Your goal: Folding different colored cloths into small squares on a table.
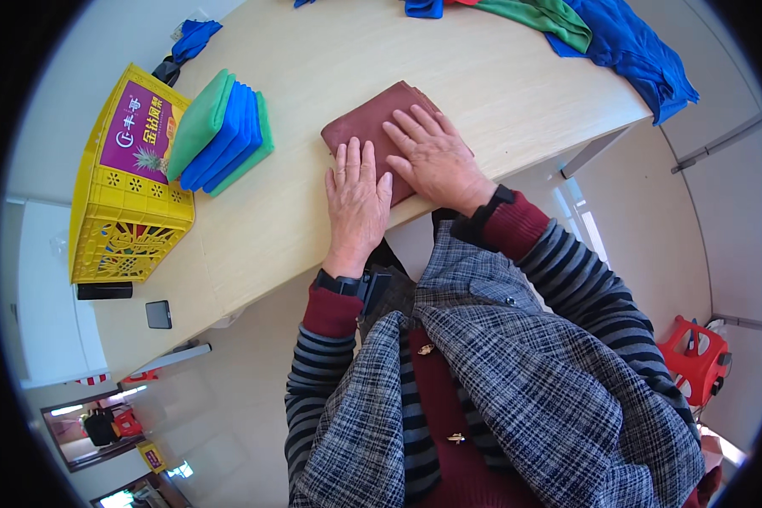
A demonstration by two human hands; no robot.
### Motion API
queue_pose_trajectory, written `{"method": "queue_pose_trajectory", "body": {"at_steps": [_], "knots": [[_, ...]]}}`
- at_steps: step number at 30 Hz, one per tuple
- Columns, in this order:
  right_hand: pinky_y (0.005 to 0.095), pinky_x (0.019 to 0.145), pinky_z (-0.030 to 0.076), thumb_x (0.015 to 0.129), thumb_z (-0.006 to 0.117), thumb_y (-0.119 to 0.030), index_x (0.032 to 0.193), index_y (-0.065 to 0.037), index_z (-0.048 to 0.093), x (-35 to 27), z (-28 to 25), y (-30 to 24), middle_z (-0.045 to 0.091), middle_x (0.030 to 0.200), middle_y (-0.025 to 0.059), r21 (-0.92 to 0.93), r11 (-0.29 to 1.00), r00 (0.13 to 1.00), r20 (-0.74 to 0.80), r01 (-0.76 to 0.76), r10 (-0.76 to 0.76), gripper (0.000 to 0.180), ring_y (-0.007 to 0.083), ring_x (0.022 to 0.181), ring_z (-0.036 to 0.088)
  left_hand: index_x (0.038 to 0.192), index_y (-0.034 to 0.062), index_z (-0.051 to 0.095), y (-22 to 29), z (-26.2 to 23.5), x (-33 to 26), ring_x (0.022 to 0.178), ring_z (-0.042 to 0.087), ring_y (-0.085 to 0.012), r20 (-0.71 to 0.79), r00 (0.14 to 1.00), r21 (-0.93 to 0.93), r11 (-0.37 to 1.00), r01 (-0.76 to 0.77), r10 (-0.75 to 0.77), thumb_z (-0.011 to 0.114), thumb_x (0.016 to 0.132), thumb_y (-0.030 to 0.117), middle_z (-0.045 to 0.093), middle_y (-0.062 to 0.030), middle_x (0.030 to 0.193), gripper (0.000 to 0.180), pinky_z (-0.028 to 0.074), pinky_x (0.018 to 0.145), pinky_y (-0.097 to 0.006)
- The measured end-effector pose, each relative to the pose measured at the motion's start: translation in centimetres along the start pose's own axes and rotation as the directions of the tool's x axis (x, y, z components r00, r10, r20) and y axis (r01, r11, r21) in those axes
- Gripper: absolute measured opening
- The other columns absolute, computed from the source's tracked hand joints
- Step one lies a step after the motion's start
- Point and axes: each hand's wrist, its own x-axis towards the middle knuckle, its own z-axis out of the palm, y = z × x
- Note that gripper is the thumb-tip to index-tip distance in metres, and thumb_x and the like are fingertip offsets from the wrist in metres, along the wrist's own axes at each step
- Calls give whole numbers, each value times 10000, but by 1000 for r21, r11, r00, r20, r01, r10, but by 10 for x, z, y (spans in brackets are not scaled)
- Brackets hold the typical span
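Note:
A brown cloth (366,120), folded into a flat rectangle, lies at the front edge of the pale wooden table (267,229). Both palms rest face down on it. My left hand (355,203) covers its near left part, fingers stretched out and pointing away from me. Over its right side is my right hand (438,159), fingers spread and slanting to the upper left. Neither hand grips anything. Left of the brown cloth stands a stack of folded cloths, with a green cloth (201,123) on top and blue cloths (235,135) beneath.
A yellow plastic crate (131,212) with a purple panel stands left of the stack. Near it lie a dark phone (158,314) and a black object (104,291). Loose blue cloths (631,55) and a green cloth (559,21) heap at the far right. A red stool (694,360) is on the floor.

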Motion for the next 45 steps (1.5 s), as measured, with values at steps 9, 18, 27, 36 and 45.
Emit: {"method": "queue_pose_trajectory", "body": {"at_steps": [9,18,27,36,45], "knots": [[469,1135,340,989,556,-303,1416,-20,518,-20,-36,17,482,1486,170,-54,992,987,-124,-110,103,514,348,1354,456,1517,40,398,1,-11,-6,1506,269,-331,13,1000,35,999,0,0,473,1040,406,343,-170,1600,606,216,1194,-575],[432,1022,428,934,625,-226,1160,12,663,-28,-63,-5,644,1166,167,174,980,995,-3,-97,99,330,348,1125,569,1431,-14,491,9,-28,-28,1435,371,-345,-24,998,102,993,-62,64,567,978,471,464,-180,1495,668,202,1199,-580],[454,1055,409,968,590,-296,1154,11,666,11,-41,25,653,1188,176,237,969,996,44,63,-76,366,345,1147,583,1344,-20,564,52,-52,-46,1304,479,-336,72,985,138,977,-166,157,625,945,381,548,-186,1373,569,244,1181,-569],[535,1176,280,987,531,-351,1388,25,519,11,-7,-18,479,1470,221,38,998,998,-23,-50,51,550,388,1419,379,1359,-13,562,-8,-36,27,1380,430,-352,-55,986,-112,981,-160,155,508,1019,425,505,-211,1442,557,259,1193,-511],[545,1224,178,983,487,-407,1477,21,449,5,8,-8,372,1567,240,108,990,995,-2,-95,96,654,414,1485,281,1527,60,410,-26,2,51,1497,284,-351,115,982,-92,986,-141,151,373,1042,562,343,-187,1603,699,222,1210,-501]]}}
